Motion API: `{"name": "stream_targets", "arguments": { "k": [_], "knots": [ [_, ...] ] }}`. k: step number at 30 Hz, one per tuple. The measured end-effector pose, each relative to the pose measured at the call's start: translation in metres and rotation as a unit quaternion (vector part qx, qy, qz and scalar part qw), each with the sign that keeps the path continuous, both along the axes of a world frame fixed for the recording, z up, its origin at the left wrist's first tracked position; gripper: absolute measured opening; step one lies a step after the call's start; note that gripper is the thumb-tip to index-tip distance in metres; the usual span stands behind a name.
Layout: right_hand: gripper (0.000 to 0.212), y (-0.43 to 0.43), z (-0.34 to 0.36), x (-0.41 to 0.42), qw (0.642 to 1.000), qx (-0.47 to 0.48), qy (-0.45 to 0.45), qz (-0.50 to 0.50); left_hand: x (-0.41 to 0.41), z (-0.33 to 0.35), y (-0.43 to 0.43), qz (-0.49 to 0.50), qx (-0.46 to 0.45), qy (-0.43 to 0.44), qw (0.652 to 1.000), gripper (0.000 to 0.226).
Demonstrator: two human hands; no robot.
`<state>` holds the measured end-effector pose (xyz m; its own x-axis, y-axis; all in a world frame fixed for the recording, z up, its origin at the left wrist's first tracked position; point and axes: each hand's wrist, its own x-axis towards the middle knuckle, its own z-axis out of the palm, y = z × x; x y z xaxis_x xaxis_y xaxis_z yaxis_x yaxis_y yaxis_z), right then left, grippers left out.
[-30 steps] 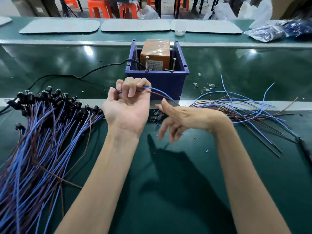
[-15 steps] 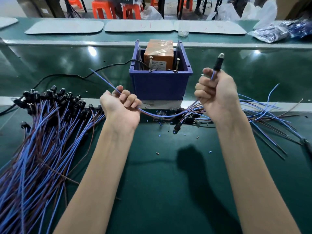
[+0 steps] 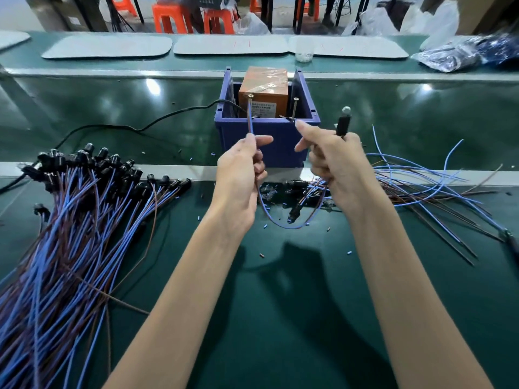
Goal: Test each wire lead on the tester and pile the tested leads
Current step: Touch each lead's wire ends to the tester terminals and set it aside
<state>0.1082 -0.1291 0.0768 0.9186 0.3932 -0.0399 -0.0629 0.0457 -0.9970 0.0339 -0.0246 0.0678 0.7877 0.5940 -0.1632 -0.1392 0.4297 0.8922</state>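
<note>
My left hand (image 3: 238, 175) is pinching one end of the wire lead (image 3: 280, 224) up at the left pin (image 3: 249, 98) of the tester (image 3: 264, 91); my right hand (image 3: 334, 161) is wrapped round its black connector (image 3: 343, 124), forefinger out, with the lead sagging between them. I'd worry that thin end skates off the pin, or the slack hooks the loose leads (image 3: 421, 186) under my right wrist and spoils the reading.

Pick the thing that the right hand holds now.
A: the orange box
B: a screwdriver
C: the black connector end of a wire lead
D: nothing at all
C: the right hand grips the black connector of the wire lead, and the connector sticks up above its fingers, beside the blue bin.
</note>
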Motion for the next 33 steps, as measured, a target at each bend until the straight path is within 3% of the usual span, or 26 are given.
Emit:
{"name": "stream_targets", "arguments": {
  "k": [5, 11, 27, 33],
  "knots": [
    [0.018, 0.004, -0.005, -0.001, 0.999, -0.009, 0.004, 0.04, 0.0, -0.003, 0.003, -0.018, 0.063, 0.02, 0.998, 0.024],
    [0.001, 0.006, -0.008, -0.006, 0.997, -0.016, 0.011, 0.069, -0.002, -0.005, -0.001, -0.007, 0.067, 0.042, 0.997, 0.009],
    [0.016, 0.007, -0.001, -0.01, 0.989, 0.078, 0.104, 0.072, -0.004, -0.008, -0.004, -0.033, 0.079, 0.023, 0.996, 0.018],
    [0.02, 0.01, -0.002, -0.008, 0.991, 0.086, 0.095, 0.04, -0.006, -0.012, 0.004, 0.073, 0.172, 0.036, 0.982, 0.014]
  ]
}}
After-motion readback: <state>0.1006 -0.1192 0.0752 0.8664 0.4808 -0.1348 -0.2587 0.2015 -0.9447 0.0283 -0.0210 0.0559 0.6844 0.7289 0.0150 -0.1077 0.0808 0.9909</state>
